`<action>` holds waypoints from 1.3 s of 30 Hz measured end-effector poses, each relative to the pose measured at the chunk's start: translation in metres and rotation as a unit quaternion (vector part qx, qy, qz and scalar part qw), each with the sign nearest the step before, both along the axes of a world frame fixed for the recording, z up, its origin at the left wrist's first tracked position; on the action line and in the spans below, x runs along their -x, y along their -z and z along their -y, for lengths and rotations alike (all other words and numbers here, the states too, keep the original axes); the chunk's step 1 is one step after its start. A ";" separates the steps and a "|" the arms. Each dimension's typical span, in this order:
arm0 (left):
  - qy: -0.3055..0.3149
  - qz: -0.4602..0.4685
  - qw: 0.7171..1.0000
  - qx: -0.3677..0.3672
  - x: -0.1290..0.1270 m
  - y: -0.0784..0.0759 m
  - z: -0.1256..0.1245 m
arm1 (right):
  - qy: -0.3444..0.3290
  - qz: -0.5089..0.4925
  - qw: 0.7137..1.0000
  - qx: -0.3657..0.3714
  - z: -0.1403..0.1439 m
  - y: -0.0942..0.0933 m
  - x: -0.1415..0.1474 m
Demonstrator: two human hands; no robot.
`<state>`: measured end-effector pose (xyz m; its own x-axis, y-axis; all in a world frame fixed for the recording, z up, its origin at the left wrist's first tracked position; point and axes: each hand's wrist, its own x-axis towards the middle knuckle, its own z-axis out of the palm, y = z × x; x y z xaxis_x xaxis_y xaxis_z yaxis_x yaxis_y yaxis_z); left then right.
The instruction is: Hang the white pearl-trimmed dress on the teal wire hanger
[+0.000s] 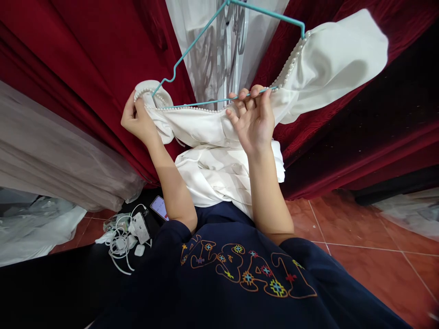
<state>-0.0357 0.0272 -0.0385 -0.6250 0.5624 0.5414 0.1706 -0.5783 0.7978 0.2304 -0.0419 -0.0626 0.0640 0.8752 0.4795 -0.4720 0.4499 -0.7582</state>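
Note:
A white dress (202,125) with a pearl-beaded neckline hangs in front of me on a turquoise clothes hanger (199,39). At the left shoulder, my left hand (139,116) is closed on the dress, near the beaded edge of the sleeve. My right hand (254,116) turns its palm toward me, its fingers curled at the hanger's bottom bar and the beaded neckline. A puffed white sleeve (343,59) spreads out to the right. The lower part of the dress (219,176) lies bunched over my lap.
Dark red drapes (103,50) hang on both sides, with sheer pale cloth (51,141) at left. A white metal frame (231,50) stands behind the hanger. On a black surface at left lie a phone (159,208), tangled white cables (120,246) and a charger. Red tiles (360,228) cover the floor.

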 end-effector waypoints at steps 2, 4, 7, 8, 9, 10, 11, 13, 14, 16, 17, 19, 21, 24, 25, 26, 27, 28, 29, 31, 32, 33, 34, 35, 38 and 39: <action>-0.005 0.006 1.000 0.000 0.006 0.024 -0.006 | 0.001 0.001 1.000 -0.003 -0.001 0.000 -0.001; -0.002 0.012 1.000 0.004 0.007 0.047 -0.006 | -0.001 -0.002 1.000 -0.010 -0.002 0.001 0.000; 0.032 0.004 0.999 0.008 -0.002 0.066 0.004 | -0.010 -0.009 1.000 -0.023 -0.003 0.001 0.004; 0.053 -0.013 0.998 0.001 -0.007 0.066 0.008 | -0.010 -0.010 1.000 -0.025 -0.003 0.001 0.005; 0.076 -0.035 0.996 -0.010 -0.012 0.063 0.013 | -0.007 -0.009 1.000 -0.024 -0.003 0.000 0.006; 0.099 -0.058 0.993 -0.023 -0.017 0.058 0.019 | -0.001 -0.004 1.000 -0.020 -0.003 0.000 0.007; 0.122 -0.079 0.989 -0.032 -0.022 0.051 0.024 | 0.010 0.007 1.000 -0.013 -0.002 -0.001 0.008; 0.159 -0.096 0.982 -0.043 -0.033 0.038 0.034 | 0.038 0.040 0.998 -0.001 0.000 -0.003 0.010; 0.175 -0.095 0.979 -0.047 -0.039 0.032 0.039 | 0.052 0.058 0.997 0.004 0.001 -0.004 0.011; 0.199 -0.084 0.975 -0.055 -0.051 0.023 0.046 | 0.069 0.082 0.994 0.008 0.005 -0.005 0.012; 0.206 -0.076 0.974 -0.058 -0.057 0.021 0.048 | 0.074 0.086 0.993 0.008 0.006 -0.006 0.013; 0.215 -0.060 0.973 -0.057 -0.067 0.019 0.053 | 0.082 0.088 0.993 0.013 0.008 -0.007 0.013; 0.230 -0.047 0.971 -0.056 -0.073 0.018 0.057 | 0.081 0.092 0.992 0.019 0.008 -0.007 0.013; 0.272 -0.035 0.958 -0.081 -0.078 0.017 0.060 | 0.055 0.084 0.995 0.014 0.006 -0.008 0.012; 0.284 -0.033 0.954 -0.093 -0.078 0.017 0.060 | 0.044 0.072 0.996 0.010 0.005 -0.008 0.012; 0.292 -0.033 0.950 -0.106 -0.078 0.017 0.059 | 0.037 0.056 0.998 0.007 0.004 -0.008 0.012; 0.297 -0.034 0.947 -0.117 -0.078 0.017 0.058 | 0.034 0.040 0.999 0.005 0.003 -0.008 0.011; 0.297 -0.036 0.946 -0.124 -0.078 0.017 0.057 | 0.034 0.027 0.999 0.004 0.004 -0.008 0.009; 0.294 -0.036 0.946 -0.131 -0.079 0.017 0.055 | 0.036 0.020 0.999 0.005 0.005 -0.008 0.006; 0.285 -0.031 0.947 -0.142 -0.081 0.016 0.053 | 0.034 0.038 0.999 0.021 0.010 -0.007 -0.003; 0.280 -0.026 0.948 -0.146 -0.082 0.016 0.052 | 0.039 0.061 0.997 0.035 0.014 -0.007 -0.009; 0.274 -0.022 0.950 -0.150 -0.083 0.016 0.051 | 0.060 0.087 0.993 0.050 0.017 -0.007 -0.016; 0.269 -0.019 0.951 -0.154 -0.085 0.015 0.051 | 0.100 0.109 0.987 0.059 0.020 -0.007 -0.023; 0.263 -0.017 0.952 -0.155 -0.086 0.015 0.051 | 0.161 0.120 0.978 0.057 0.021 -0.008 -0.030; 0.257 -0.016 0.954 -0.152 -0.088 0.016 0.052 | 0.381 0.119 0.916 -0.026 0.009 -0.015 -0.049; 0.260 -0.017 0.953 -0.152 -0.088 0.015 0.052 | 0.432 0.127 0.891 -0.057 0.001 -0.018 -0.054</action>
<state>0.0522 -0.0249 -0.0539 -0.2838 0.6050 0.7439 -0.1789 -0.7956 0.5788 0.2844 -0.0434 -0.0445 0.5680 0.4957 0.6570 0.2682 0.6432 -0.7172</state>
